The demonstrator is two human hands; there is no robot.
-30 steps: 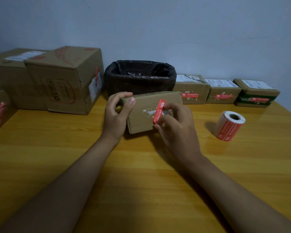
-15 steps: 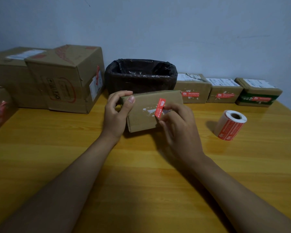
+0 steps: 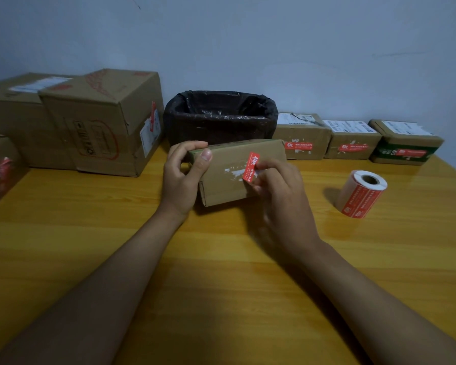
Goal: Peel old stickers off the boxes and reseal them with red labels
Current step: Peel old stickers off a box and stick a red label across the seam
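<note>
My left hand (image 3: 181, 177) holds the cardboard box (image 3: 232, 172) by its left end, the box resting on the counter (image 3: 221, 259) before the black-lined bin (image 3: 219, 115). My right hand (image 3: 279, 196) pinches a red label (image 3: 251, 167) against the box's front, over white sticker residue.

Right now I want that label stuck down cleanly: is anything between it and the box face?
Nothing visible. The red label, pinched by the right hand, hangs right over the white residue on the box that the left hand steadies.
</note>
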